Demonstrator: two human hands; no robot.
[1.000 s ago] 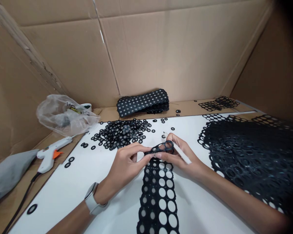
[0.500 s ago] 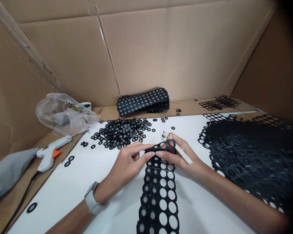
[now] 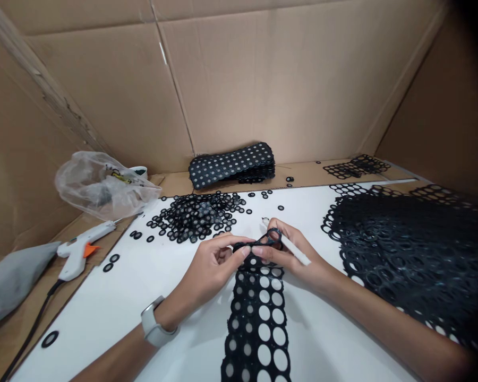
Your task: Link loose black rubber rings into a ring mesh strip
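A long black perforated strip [image 3: 256, 313] runs from the near edge of the view up to my hands. Its left holes have grey rings set in them, while the right columns are open rounds showing white. My left hand [image 3: 215, 262] pinches the far end between thumb and fingers. Close beside it, my right hand [image 3: 290, 252] pinches the same end, thumb near thumb, where the strip is lifted and bent. A white pen-like stick [image 3: 296, 249] is also tucked in my right hand, its tip pointing away. Black rings [image 3: 195, 215] lie in a loose pile beyond my left hand.
A stack of dotted black panels [image 3: 231, 165] stands at the back. Overlapping black mesh sheets [image 3: 406, 254] cover the right side. At left are a glue gun [image 3: 77, 252] with its cord, a clear plastic bag [image 3: 107, 185] and a grey pouch [image 3: 16, 286]. Cardboard walls [image 3: 263, 79] surround the table.
The strip's raised far end has tilted and twisted between my fingers, and its open loops look narrower. Both hands stay in nearly the same place, and the view has shifted slightly.
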